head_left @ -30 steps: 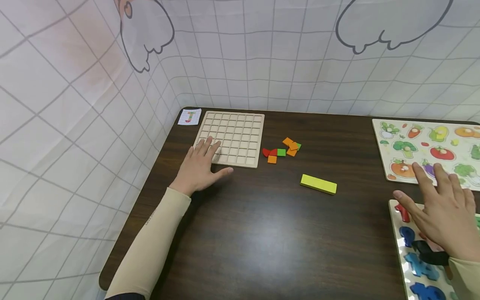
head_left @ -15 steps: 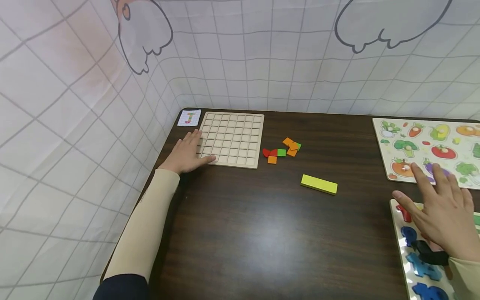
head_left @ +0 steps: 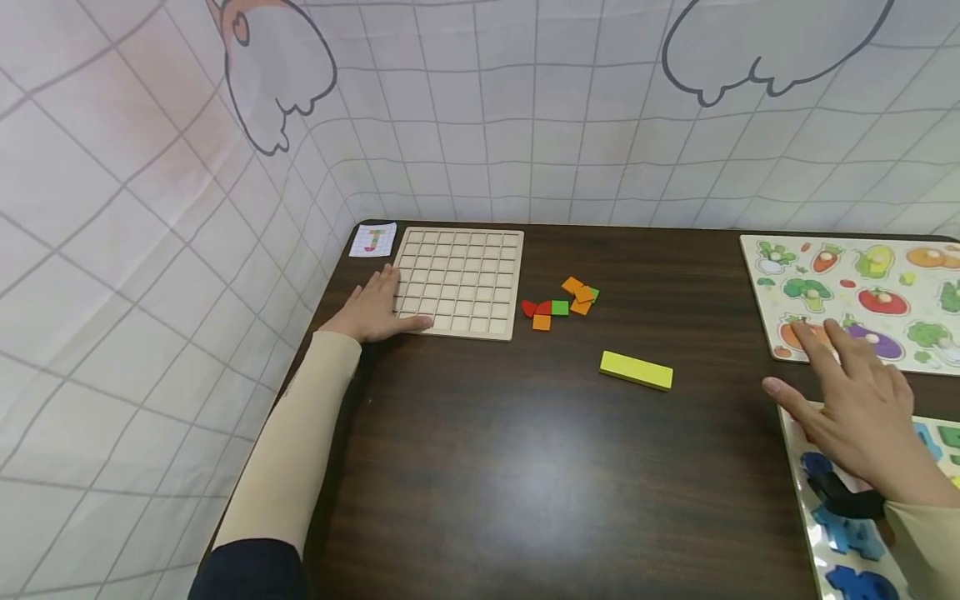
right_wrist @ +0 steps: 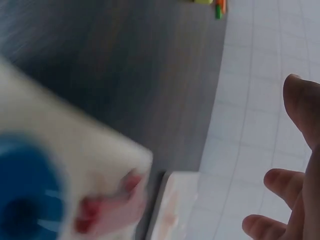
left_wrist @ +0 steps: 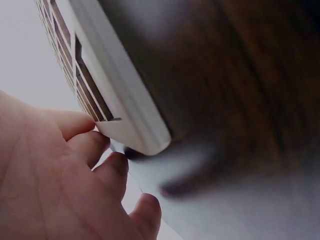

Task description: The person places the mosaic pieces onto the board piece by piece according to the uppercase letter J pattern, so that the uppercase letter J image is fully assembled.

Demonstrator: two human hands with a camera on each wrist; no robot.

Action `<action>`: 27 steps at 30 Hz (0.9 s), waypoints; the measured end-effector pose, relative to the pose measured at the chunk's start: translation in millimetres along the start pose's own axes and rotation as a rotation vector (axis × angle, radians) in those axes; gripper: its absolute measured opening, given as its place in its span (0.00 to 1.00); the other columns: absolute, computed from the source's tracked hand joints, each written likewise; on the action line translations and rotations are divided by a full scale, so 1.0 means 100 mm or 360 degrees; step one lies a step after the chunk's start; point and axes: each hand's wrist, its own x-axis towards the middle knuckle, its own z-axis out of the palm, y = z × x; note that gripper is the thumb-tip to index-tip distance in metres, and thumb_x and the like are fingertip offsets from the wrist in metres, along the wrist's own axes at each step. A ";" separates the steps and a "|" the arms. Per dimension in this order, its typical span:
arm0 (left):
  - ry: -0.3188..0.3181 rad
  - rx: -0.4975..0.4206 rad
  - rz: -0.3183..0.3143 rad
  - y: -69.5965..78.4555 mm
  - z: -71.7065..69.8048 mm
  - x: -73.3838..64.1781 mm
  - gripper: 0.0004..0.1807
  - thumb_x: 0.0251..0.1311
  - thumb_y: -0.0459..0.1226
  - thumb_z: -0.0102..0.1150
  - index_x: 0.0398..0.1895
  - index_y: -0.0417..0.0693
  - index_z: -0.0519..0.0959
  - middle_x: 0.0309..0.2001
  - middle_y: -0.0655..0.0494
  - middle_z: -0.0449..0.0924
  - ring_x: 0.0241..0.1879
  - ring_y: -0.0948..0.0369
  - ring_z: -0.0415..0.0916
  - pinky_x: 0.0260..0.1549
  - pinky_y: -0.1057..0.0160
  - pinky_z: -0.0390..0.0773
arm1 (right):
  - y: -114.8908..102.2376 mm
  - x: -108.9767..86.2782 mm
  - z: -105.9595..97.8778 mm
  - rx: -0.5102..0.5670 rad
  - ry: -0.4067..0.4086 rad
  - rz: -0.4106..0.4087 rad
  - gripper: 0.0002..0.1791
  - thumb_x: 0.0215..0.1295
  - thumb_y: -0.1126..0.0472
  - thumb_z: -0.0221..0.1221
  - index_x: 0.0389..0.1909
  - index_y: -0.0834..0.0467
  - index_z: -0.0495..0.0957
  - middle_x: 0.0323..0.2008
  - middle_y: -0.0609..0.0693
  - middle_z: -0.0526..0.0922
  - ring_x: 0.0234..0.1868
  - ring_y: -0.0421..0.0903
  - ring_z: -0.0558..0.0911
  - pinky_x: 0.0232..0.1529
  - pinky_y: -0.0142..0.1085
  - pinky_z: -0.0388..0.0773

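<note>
White grid-patterned sheet (head_left: 480,108) behind a dark bench (head_left: 487,467). Head view: pale gridded board (head_left: 461,283) on the far left, with the left grip (head_left: 369,312) spread at its near-left corner. Right grip (head_left: 858,408), also spread, is over the lower puzzle board (head_left: 817,554) (fingertips reach the veggie board (head_left: 926,304)). Left wrist: fingers (left_wrist: 115,172) right at the gridded board's corner. Right wrist: blurry puzzle pieces, thumb (right_wrist: 302,102) and fingers apart.

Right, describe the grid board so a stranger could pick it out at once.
Find the dark table and go to its far left corner. There, the left hand touches the pale grid board, which lies between a small white card and some loose coloured pieces. Unlike the vegetable board at the far right, it carries no pictures, only rows of plain square cells.
</note>
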 end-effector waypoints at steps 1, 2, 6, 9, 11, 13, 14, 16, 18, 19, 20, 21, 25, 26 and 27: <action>-0.0002 -0.0001 -0.0004 0.00 -0.01 0.01 0.70 0.59 0.77 0.53 0.85 0.43 0.32 0.86 0.43 0.27 0.86 0.45 0.28 0.82 0.38 0.36 | -0.04 0.04 0.00 0.0009 -0.0003 -0.0032 0.47 0.77 0.36 0.52 0.85 0.50 0.42 0.83 0.70 0.38 0.79 0.80 0.41 0.72 0.79 0.33; -0.0004 -0.0003 -0.0008 0.00 -0.02 0.01 0.70 0.58 0.76 0.54 0.85 0.44 0.32 0.86 0.44 0.27 0.86 0.45 0.28 0.82 0.38 0.36 | -0.09 0.09 -0.01 0.0021 -0.0006 -0.0062 0.47 0.77 0.37 0.53 0.85 0.50 0.43 0.83 0.70 0.40 0.79 0.81 0.44 0.70 0.81 0.36; -0.0005 -0.0007 -0.0004 0.00 -0.05 0.03 0.72 0.56 0.74 0.59 0.85 0.42 0.33 0.86 0.43 0.28 0.86 0.45 0.29 0.82 0.37 0.38 | -0.33 0.35 -0.01 0.0076 -0.0057 -0.0204 0.47 0.74 0.41 0.60 0.84 0.52 0.49 0.81 0.70 0.51 0.75 0.79 0.56 0.66 0.81 0.51; -0.0016 0.0002 0.0011 0.02 -0.06 0.04 0.74 0.54 0.73 0.63 0.85 0.40 0.33 0.86 0.41 0.28 0.86 0.44 0.29 0.81 0.36 0.39 | -0.53 0.57 0.03 0.0146 -0.0160 -0.0327 0.46 0.72 0.43 0.63 0.83 0.53 0.53 0.79 0.69 0.57 0.75 0.75 0.61 0.66 0.76 0.58; -0.0023 0.0015 0.0019 0.03 -0.06 0.06 0.75 0.53 0.72 0.65 0.84 0.38 0.33 0.85 0.39 0.28 0.86 0.43 0.29 0.81 0.35 0.40 | -0.68 0.72 0.08 0.0178 -0.0262 -0.0387 0.45 0.74 0.44 0.62 0.83 0.53 0.54 0.79 0.68 0.59 0.75 0.73 0.63 0.67 0.74 0.62; -0.0027 0.0021 0.0019 0.04 -0.06 0.05 0.76 0.52 0.72 0.66 0.84 0.37 0.33 0.85 0.39 0.28 0.86 0.43 0.29 0.81 0.35 0.41 | -0.83 0.88 0.14 0.0205 -0.0362 -0.0443 0.42 0.75 0.45 0.61 0.82 0.54 0.55 0.78 0.67 0.61 0.75 0.70 0.65 0.68 0.70 0.65; -0.0029 0.0020 0.0015 0.04 -0.06 0.04 0.76 0.52 0.72 0.66 0.84 0.37 0.34 0.85 0.39 0.28 0.86 0.43 0.29 0.81 0.35 0.41 | -0.90 0.97 0.18 0.0214 -0.0396 -0.0473 0.41 0.76 0.46 0.60 0.82 0.55 0.56 0.78 0.66 0.63 0.74 0.69 0.67 0.68 0.69 0.67; -0.0027 0.0025 0.0006 0.04 -0.06 0.03 0.76 0.52 0.72 0.66 0.84 0.37 0.34 0.85 0.39 0.29 0.86 0.44 0.29 0.81 0.35 0.42 | -1.05 1.15 0.25 0.0241 -0.0461 -0.0504 0.39 0.76 0.48 0.61 0.81 0.56 0.59 0.77 0.64 0.65 0.74 0.67 0.69 0.70 0.66 0.68; -0.0023 0.0032 -0.0002 0.05 -0.06 0.02 0.75 0.52 0.72 0.66 0.84 0.36 0.35 0.85 0.40 0.29 0.86 0.44 0.30 0.81 0.36 0.42 | -1.17 1.34 0.34 0.0253 -0.0474 -0.0561 0.36 0.75 0.53 0.62 0.78 0.58 0.63 0.75 0.63 0.69 0.72 0.65 0.72 0.70 0.64 0.69; -0.0022 0.0037 -0.0006 0.05 -0.06 0.01 0.75 0.52 0.72 0.66 0.84 0.36 0.35 0.85 0.40 0.29 0.86 0.44 0.30 0.81 0.36 0.42 | -1.23 1.42 0.38 0.0256 -0.0469 -0.0586 0.35 0.74 0.56 0.63 0.77 0.59 0.65 0.74 0.63 0.71 0.71 0.65 0.74 0.70 0.63 0.70; -0.0018 0.0042 -0.0009 0.06 -0.06 0.01 0.75 0.52 0.72 0.66 0.84 0.36 0.35 0.85 0.40 0.30 0.86 0.45 0.30 0.81 0.36 0.43 | -1.27 1.50 0.42 0.0256 -0.0469 -0.0611 0.34 0.74 0.58 0.63 0.76 0.61 0.66 0.73 0.64 0.73 0.71 0.64 0.75 0.70 0.62 0.71; -0.0013 0.0045 -0.0013 0.06 -0.05 0.01 0.76 0.52 0.73 0.66 0.84 0.36 0.35 0.85 0.39 0.30 0.86 0.45 0.31 0.81 0.37 0.43 | -1.32 1.58 0.45 0.0253 -0.0473 -0.0629 0.32 0.73 0.60 0.64 0.75 0.62 0.67 0.71 0.64 0.74 0.70 0.64 0.75 0.69 0.62 0.72; -0.0019 0.0043 -0.0025 0.07 -0.04 0.00 0.76 0.52 0.73 0.66 0.84 0.36 0.34 0.85 0.40 0.30 0.86 0.45 0.31 0.81 0.37 0.44 | -1.45 1.80 0.57 0.0219 -0.0499 -0.0644 0.28 0.71 0.65 0.64 0.70 0.67 0.73 0.66 0.66 0.79 0.65 0.65 0.79 0.67 0.60 0.75; -0.0021 0.0048 -0.0025 0.07 -0.04 0.00 0.77 0.51 0.73 0.65 0.84 0.36 0.34 0.85 0.40 0.29 0.86 0.45 0.31 0.81 0.37 0.44 | -1.48 1.84 0.59 0.0202 -0.0503 -0.0647 0.27 0.70 0.66 0.64 0.68 0.67 0.74 0.64 0.66 0.80 0.64 0.65 0.80 0.66 0.60 0.76; -0.0023 0.0053 -0.0027 0.07 -0.05 0.00 0.77 0.51 0.74 0.65 0.84 0.37 0.33 0.85 0.40 0.29 0.86 0.45 0.31 0.81 0.37 0.44 | -1.50 1.88 0.61 0.0177 -0.0501 -0.0658 0.25 0.69 0.67 0.64 0.66 0.68 0.76 0.63 0.66 0.82 0.63 0.65 0.81 0.65 0.59 0.77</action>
